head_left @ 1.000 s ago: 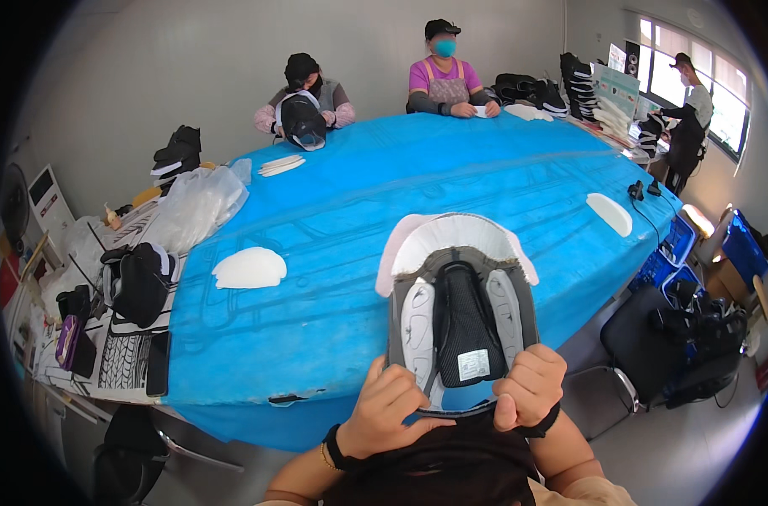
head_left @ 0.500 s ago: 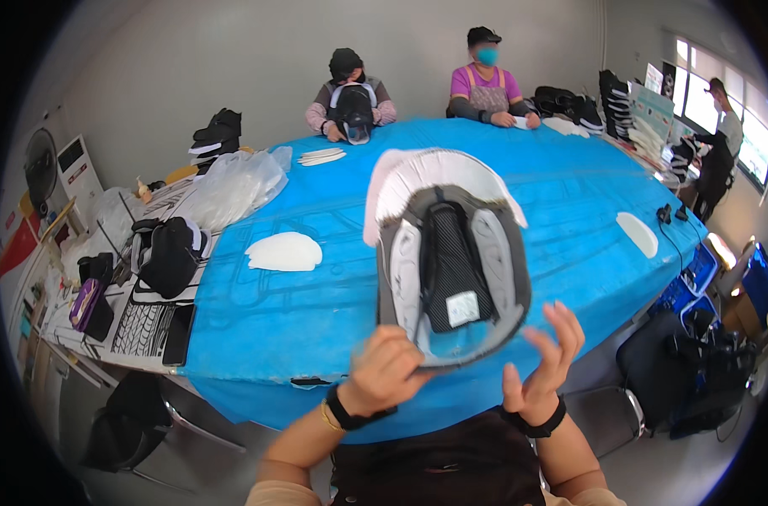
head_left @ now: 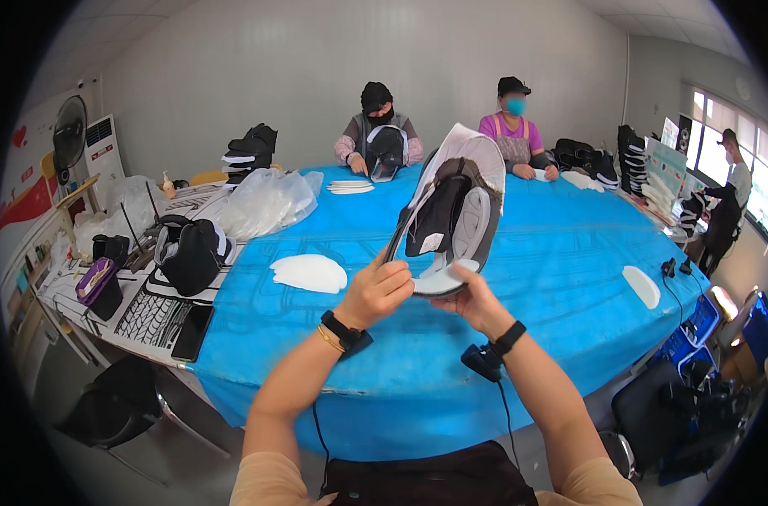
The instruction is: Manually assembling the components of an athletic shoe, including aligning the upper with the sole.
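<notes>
Both of my hands hold up what looks like a padded boot upper (head_left: pixel 474 232), tilted above the blue-covered table (head_left: pixel 552 261). It has grey edging, light padded sides, a black mesh tongue and a flared whitish lining at the far end. My left hand (head_left: pixel 375 291) is closed on its near left edge. At the near rim, my right hand (head_left: pixel 475 302) grips it with the thumb on top and the fingers beneath, partly hidden. White oval pads (head_left: pixel 309 273) lie on the table left of my left hand. Another white pad (head_left: pixel 641 287) lies toward the right edge.
Two co-workers sit across the table; the left one (head_left: pixel 375 139) handles a similar black piece (head_left: pixel 387 152). A third person (head_left: pixel 726 198) stands at far right. Clear plastic bags (head_left: pixel 270 202), a black bag-like piece (head_left: pixel 185 257) and a phone (head_left: pixel 193 331) are left. Chairs flank me.
The boot upper has turned and tilted, its opening now angled leftward. My right hand, previously apart with fingers spread, has taken hold of the near rim. My left hand keeps its hold.
</notes>
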Available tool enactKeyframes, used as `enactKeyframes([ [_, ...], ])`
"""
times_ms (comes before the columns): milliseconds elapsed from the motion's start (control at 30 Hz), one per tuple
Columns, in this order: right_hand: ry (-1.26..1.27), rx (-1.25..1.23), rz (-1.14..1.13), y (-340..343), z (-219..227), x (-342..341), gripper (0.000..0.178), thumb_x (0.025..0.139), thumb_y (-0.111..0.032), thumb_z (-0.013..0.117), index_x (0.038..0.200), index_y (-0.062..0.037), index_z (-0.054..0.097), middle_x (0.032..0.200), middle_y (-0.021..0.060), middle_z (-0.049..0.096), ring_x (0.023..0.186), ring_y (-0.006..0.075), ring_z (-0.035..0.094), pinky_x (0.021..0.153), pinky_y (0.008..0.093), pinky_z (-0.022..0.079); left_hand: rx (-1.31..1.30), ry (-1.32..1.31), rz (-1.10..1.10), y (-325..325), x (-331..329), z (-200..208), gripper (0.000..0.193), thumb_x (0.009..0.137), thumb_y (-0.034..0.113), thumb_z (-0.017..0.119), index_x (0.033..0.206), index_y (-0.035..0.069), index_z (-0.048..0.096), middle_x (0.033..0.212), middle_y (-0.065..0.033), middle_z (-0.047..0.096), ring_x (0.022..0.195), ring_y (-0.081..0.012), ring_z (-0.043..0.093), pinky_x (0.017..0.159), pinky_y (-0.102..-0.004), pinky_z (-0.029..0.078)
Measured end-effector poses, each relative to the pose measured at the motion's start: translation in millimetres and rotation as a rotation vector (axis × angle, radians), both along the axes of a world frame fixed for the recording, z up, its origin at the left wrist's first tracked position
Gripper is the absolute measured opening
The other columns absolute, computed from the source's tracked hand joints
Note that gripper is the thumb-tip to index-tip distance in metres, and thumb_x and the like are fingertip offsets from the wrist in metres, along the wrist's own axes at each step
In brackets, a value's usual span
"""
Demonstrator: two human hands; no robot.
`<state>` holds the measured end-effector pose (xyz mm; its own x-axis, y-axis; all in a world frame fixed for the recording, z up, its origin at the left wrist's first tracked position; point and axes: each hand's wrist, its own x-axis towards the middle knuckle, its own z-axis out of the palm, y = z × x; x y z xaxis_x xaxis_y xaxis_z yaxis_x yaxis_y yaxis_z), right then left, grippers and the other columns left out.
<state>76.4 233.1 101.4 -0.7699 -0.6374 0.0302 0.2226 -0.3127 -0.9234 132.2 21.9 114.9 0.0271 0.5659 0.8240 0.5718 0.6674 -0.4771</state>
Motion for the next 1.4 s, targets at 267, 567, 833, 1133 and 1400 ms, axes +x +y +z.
enactKeyframes([
  [267,-0.112,-0.056,-0.14,-63.8,-25.6,-49.4,0.032,0.083,-0.015,0.056,0.109,0.0035,0.053,0.106,0.0158,0.063,0.09,0.0246,0.066,0.072,0.0348,0.058,0.797,-0.264,-0.138,-39.4,-16.6,-22.0,0.096,0.072,0.051,0.077,0.14,0.012,0.024,0.144,-0.0217,0.03,0.128,-0.0328,0.037,0.109,-0.0435,0.027],
  [567,-0.249,-0.153,0.004,-68.8,-65.2,-49.4,0.038,0.085,-0.017,0.053,0.113,0.0084,0.051,0.099,0.0204,0.065,0.081,0.0325,0.068,0.067,0.0358,0.059,1.195,-1.421,-0.761,-54.1,-34.4,-66.5,0.052,0.088,0.029,0.066,0.127,0.002,0.044,0.111,-0.0095,0.06,0.102,-0.0198,0.06,0.091,-0.0379,0.048],
  [833,-0.157,-0.088,0.015,-68.0,-77.6,-48.6,0.04,0.082,-0.02,0.058,0.111,0.0053,0.052,0.092,0.0162,0.065,0.078,0.0284,0.067,0.056,0.035,0.056,1.069,-1.498,-0.842,-56.5,-32.8,-70.8,0.069,0.079,0.03,0.077,0.13,-0.001,0.043,0.12,-0.0116,0.059,0.104,-0.0199,0.06,0.092,-0.0377,0.047],
  [1133,-0.12,-0.043,-0.102,-68.3,-72.0,-41.1,0.032,0.077,-0.012,0.059,0.103,0.0064,0.055,0.093,0.0162,0.063,0.08,0.0267,0.065,0.068,0.0398,0.056,1.127,-1.617,-0.716,-56.1,-27.1,-66.9,0.049,0.081,0.024,0.076,0.117,-0.004,0.057,0.114,-0.0081,0.063,0.103,-0.0159,0.058,0.093,-0.0302,0.044],
  [1400,-0.256,-0.034,0.155,-54.8,-66.6,-57.2,0.027,0.071,-0.013,0.052,0.093,0.0026,0.058,0.075,0.0189,0.064,0.054,0.0232,0.058,0.047,0.0291,0.046,1.298,-1.373,-0.735,-35.9,-32.6,-70.9,0.04,0.089,0.035,0.064,0.108,0.0,0.063,0.101,-0.0068,0.066,0.097,-0.0158,0.06,0.089,-0.0292,0.045],
])
